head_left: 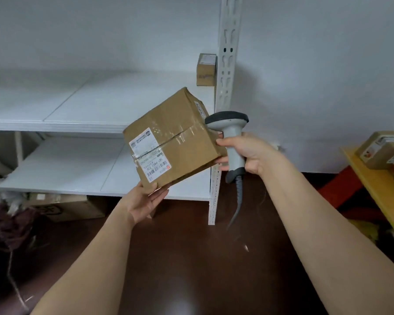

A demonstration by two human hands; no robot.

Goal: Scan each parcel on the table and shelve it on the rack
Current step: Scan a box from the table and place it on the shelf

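Cardboard parcel (171, 137) held tilted at frame centre, in front of the white rack (100, 105); left hand (143, 201) pinches its lower corner, thumb on top, fingers underneath. Right hand (248, 155) wraps the grey scanner (231, 137) handle, its fingertips also touching the parcel's right edge. Scanner head sits at the box's upper right corner, label (150, 153) faces up at the left end, so the head does not look aimed at the barcodes. To scan well, probably pull scanner back, point it at the label, keep the box steady, flatten the glare from the tape. Then slide the box onto a shelf; small box (206, 69) already shelved upper centre. More parcels (382, 153) on yellow tabletop (373, 185), right edge. Coiled cable (238, 201) hangs below, may snag
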